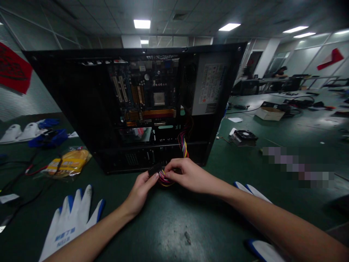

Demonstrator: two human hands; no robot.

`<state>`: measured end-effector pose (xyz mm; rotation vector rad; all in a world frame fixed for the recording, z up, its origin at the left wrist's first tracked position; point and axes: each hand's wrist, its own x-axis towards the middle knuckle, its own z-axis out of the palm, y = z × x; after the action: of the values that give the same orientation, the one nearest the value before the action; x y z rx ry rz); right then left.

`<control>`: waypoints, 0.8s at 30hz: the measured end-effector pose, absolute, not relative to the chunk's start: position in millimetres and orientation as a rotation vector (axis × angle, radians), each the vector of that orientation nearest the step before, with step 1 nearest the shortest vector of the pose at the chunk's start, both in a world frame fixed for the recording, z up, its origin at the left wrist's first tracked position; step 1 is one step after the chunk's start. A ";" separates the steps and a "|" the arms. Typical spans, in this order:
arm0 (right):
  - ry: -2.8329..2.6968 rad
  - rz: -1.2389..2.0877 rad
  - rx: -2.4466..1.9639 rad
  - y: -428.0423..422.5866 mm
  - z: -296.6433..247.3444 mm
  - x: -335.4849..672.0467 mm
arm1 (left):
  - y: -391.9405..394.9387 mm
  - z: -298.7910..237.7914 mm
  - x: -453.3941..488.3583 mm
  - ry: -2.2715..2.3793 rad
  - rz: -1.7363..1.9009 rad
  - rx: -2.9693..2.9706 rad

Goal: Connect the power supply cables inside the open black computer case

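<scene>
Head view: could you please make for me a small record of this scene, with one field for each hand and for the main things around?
Left hand: holds black connector
Right hand: holds coloured wires beside the connector
Computer case: open side facing the camera, behind the hands
Power supply: inside the case, upper right
Glove: white and blue, left of the left forearm
Fan: on the table, right of the case

Black connector [154, 169] held in L hand [141, 188]; multicol. wires [163, 178] pinched by R hand [189, 175]. Open PC case [87, 105] placed behind, w/ PSU [210, 83] mounted. White-blue glove [71, 217] laid on green table [152, 222].
</scene>
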<state>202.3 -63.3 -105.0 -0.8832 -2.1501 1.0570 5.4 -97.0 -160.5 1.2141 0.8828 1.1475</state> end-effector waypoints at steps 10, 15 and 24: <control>-2.083 1.088 -1.008 -60.6 -106.7 201.9 | -99.6 -153.2 8.5 0.903 1.085 1.195; -2.088 1.038 -1.038 -60.8 -105.4 202.1 | -99.3 -152.5 8.0 0.910 1.080 1.203; -2.183 0.714 -1.025 -69.3 -98.1 202.2 | -98.4 -151.6 6.1 0.955 1.056 1.249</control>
<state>202.2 -69.3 -98.1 -1.0248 -2.1830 0.7138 6.1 -98.4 -151.6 1.2486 0.9549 1.0561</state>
